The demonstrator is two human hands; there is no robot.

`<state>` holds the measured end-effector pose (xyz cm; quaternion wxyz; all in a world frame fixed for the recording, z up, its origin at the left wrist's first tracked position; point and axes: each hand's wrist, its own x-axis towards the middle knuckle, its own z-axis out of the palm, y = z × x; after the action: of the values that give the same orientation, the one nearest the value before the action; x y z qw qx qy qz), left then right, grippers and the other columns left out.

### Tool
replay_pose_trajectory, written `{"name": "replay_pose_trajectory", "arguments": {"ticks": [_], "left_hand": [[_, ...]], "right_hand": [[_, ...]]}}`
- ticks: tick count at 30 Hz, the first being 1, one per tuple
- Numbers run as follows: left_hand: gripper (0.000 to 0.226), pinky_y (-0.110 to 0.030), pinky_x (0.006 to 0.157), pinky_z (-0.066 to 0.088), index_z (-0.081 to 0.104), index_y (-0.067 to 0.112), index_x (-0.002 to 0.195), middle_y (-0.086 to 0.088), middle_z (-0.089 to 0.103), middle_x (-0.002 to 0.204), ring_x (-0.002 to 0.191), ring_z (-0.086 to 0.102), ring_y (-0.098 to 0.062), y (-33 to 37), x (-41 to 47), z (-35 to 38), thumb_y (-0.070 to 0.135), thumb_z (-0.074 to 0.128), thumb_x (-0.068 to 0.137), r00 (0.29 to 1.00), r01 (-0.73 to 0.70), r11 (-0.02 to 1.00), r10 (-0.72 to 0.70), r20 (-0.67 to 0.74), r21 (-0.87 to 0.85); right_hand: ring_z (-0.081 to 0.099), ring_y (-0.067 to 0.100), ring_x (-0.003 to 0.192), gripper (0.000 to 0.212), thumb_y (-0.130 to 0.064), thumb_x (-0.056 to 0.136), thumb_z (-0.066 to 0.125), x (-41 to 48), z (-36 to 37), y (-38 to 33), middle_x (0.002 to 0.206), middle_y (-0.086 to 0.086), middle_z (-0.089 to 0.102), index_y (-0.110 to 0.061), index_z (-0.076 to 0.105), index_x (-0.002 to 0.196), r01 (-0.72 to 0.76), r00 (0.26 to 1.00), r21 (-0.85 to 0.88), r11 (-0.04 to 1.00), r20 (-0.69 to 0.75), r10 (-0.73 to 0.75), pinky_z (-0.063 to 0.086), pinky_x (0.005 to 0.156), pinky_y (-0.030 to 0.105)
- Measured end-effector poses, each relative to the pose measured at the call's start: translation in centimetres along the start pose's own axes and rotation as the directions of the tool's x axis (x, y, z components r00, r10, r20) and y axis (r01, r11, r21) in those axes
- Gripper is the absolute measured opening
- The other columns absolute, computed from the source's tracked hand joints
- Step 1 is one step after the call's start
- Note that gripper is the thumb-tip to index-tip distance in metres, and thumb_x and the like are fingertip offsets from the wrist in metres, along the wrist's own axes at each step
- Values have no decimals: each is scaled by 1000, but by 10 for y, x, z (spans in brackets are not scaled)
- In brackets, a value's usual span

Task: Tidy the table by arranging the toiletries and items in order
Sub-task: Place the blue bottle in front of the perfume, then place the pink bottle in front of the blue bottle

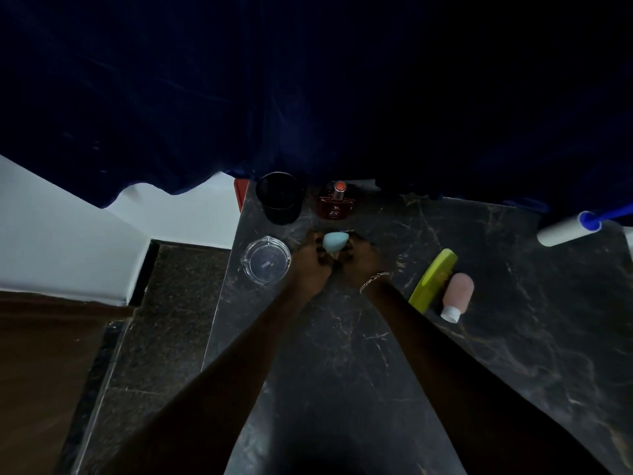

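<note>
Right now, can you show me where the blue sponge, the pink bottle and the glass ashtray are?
blue sponge (pixel 335 242), head view, on its rounded top between both hands.
pink bottle (pixel 459 291), head view, on its pink body, lying on the table.
glass ashtray (pixel 265 261), head view, on its clear base.

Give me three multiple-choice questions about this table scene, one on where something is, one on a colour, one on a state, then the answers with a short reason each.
1. Where is the glass ashtray?
A. left of the hands
B. beside the lint roller
C. inside the black cup

2. What colour is the sponge?
A. red
B. light blue
C. yellow

3. How does the green bottle stand?
A. upright
B. lying down
C. held in a hand

Answers:
1 A: it sits left of the left hand, near the table edge.
2 B: it shows light blue between the left hand and the right hand.
3 B: it lies flat beside the pink bottle.
</note>
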<state>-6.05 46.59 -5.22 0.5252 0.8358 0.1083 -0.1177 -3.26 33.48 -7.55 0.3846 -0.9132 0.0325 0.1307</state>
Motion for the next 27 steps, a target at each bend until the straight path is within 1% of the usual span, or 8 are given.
{"name": "replay_pose_trajectory", "arguments": {"ticks": [4,8,10,13,17,22,25,27], "left_hand": [[52,-29,97,50,45,4,144,-13,69,129,117,67,-27,-1,-8,1,3,65,95,999,-12,1000,12,-38,-7],[59,-45,105,54,39,12,149,-8,66,136,119,68,-25,-8,-29,7,15,67,97,998,-1,999,-1,-63,-44],[57,-41,105,53,40,15,149,-9,63,139,121,66,-27,-14,-46,14,26,65,98,990,-57,995,67,-127,78],[56,-26,97,43,37,17,152,-8,55,145,121,62,-25,-17,-76,30,36,56,103,978,-120,965,155,-138,233],[56,-32,103,47,31,24,154,-3,45,153,129,57,-21,-7,-99,59,43,50,105,986,-152,957,165,-34,246],[47,-37,105,50,46,19,145,-6,52,144,126,56,-23,26,-103,109,38,54,104,972,-220,941,234,-27,257],[32,-41,96,55,58,19,131,-4,59,127,111,62,-19,48,-98,143,31,57,102,972,-234,936,234,34,261],[24,-39,92,55,61,20,123,-4,62,119,105,62,-18,61,-93,166,30,57,101,976,-217,934,204,75,284]], "right_hand": [[64,26,114,45,-8,81,70,-2,-4,0,121,10,69,-9,63,125,26,999,23,999,23,-26,39,93,17],[62,10,111,52,-16,82,71,-22,-16,5,126,1,66,-19,56,131,95,995,81,992,-7,-95,50,98,27],[57,6,118,56,-21,86,64,-39,-25,12,136,-3,59,-27,46,138,161,986,27,987,-52,-159,44,101,22],[46,14,132,60,-29,92,58,-68,-42,31,147,2,46,-20,36,148,232,960,-107,967,-133,-245,31,112,19],[43,22,137,60,-32,96,57,-104,-75,60,149,10,45,-11,38,148,197,955,-189,962,-186,-232,34,116,30],[48,33,130,56,-18,90,65,-124,-123,110,140,18,50,-3,46,141,9,961,-106,994,-273,-37,38,112,39],[54,32,122,51,-21,87,71,-123,-146,136,131,18,58,-2,55,132,-170,943,-27,985,-294,154,37,100,24],[60,33,114,44,-21,83,75,-119,-154,152,120,19,65,-2,63,120,-279,923,38,959,-263,279,42,93,26]]}}
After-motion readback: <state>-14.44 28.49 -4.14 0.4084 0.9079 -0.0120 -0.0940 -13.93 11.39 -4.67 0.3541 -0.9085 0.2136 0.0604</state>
